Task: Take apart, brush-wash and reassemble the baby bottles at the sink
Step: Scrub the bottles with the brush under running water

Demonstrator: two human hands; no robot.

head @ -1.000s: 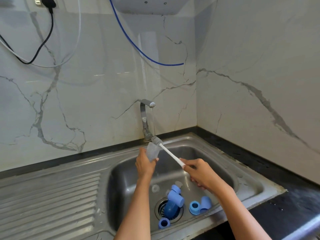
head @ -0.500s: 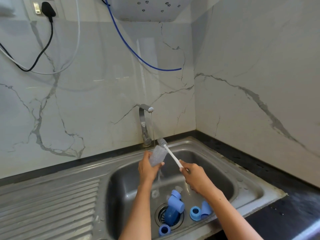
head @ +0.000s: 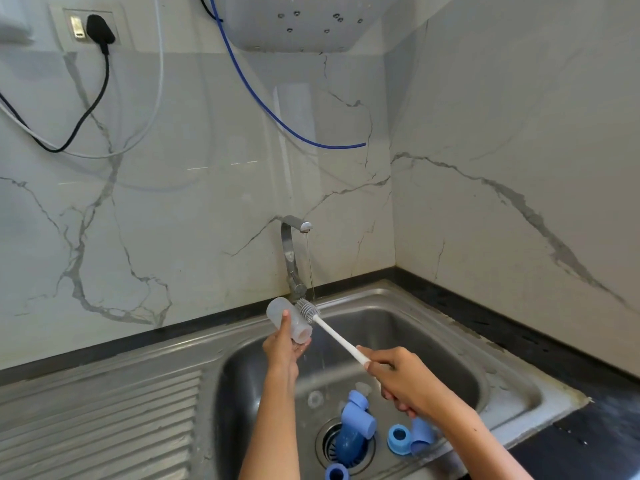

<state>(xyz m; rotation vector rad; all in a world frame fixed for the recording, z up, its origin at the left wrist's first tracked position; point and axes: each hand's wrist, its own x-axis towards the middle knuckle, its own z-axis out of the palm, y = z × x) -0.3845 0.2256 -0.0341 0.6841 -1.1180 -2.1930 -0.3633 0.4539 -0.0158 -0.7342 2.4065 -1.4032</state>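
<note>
My left hand (head: 283, 353) holds a clear bottle body (head: 288, 319) tilted on its side above the sink basin, its open mouth toward me. My right hand (head: 403, 381) grips the white handle of a bottle brush (head: 337, 337). The grey bristle head (head: 307, 309) lies against the bottle's outside, under a thin stream from the tap (head: 294, 244). In the basin lie a blue bottle (head: 355, 422) over the drain, blue rings (head: 399, 438) (head: 336, 472), a blue cap (head: 423, 438) and clear small parts (head: 315, 399).
The steel sink (head: 512, 386) has a ribbed drainboard (head: 97, 427) on the left. Dark counter (head: 595, 441) runs along the right. Marble walls meet in a corner behind the tap. A blue hose (head: 277, 119) and cables hang above, from a plugged wall socket (head: 93, 27).
The bottle body has been turned from upright to lying on its side, and shifted left. The brush head has moved from beside its top to its outer wall.
</note>
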